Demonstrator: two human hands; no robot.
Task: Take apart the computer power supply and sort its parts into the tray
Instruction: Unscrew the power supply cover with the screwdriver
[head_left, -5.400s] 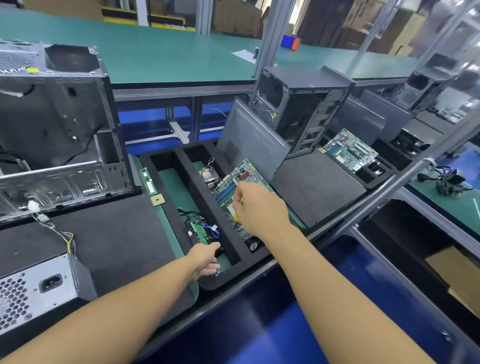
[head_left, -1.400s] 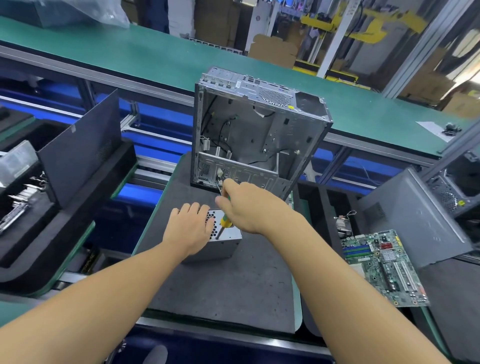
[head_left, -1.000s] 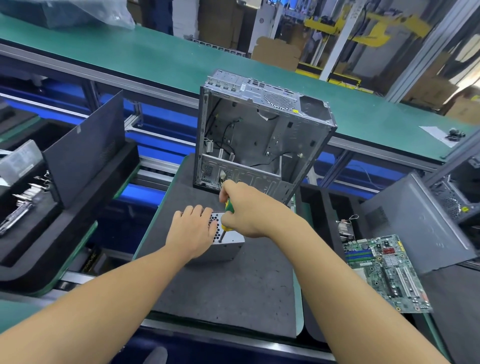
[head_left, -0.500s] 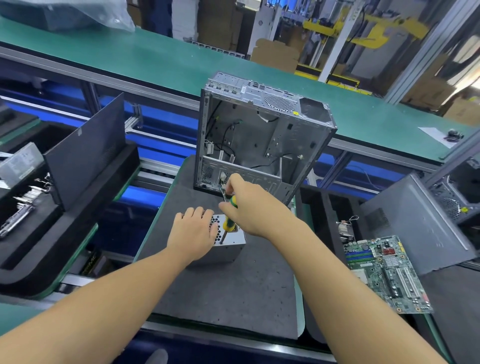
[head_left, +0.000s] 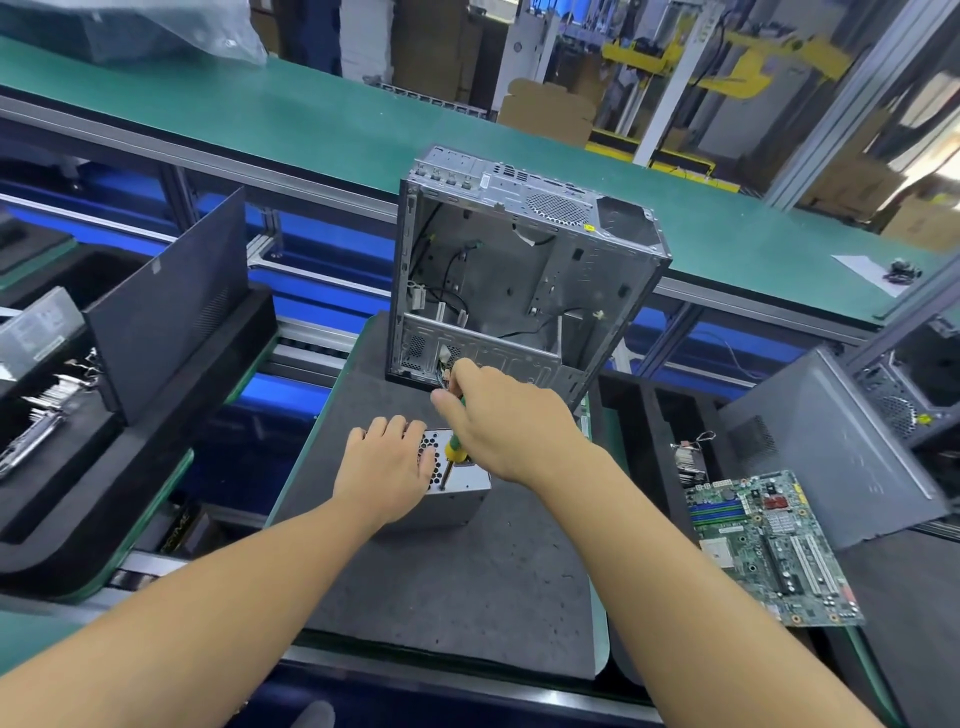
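Note:
The silver power supply (head_left: 462, 491) lies on the dark grey mat (head_left: 467, 582), just in front of the empty computer case (head_left: 519, 275). My left hand (head_left: 387, 467) lies flat on its perforated top, fingers spread. My right hand (head_left: 511, 421) grips a screwdriver with a green and yellow handle (head_left: 456, 451). Its shaft points down and its tip meets the supply's top near the front edge. A bundle of wires (head_left: 444, 364) runs from the supply into the case behind my right hand.
A black foam tray (head_left: 639, 410) to the right holds a motherboard (head_left: 769, 540) and a small part with wires (head_left: 688, 457). A grey side panel (head_left: 841, 452) leans beyond it. At left stand another black tray (head_left: 171, 415) and a dark panel (head_left: 166, 312).
I turned from the tray to the power supply. Over the last second my left hand stayed on it while my right hand shifted the screwdriver slightly, its tip now on the supply's top.

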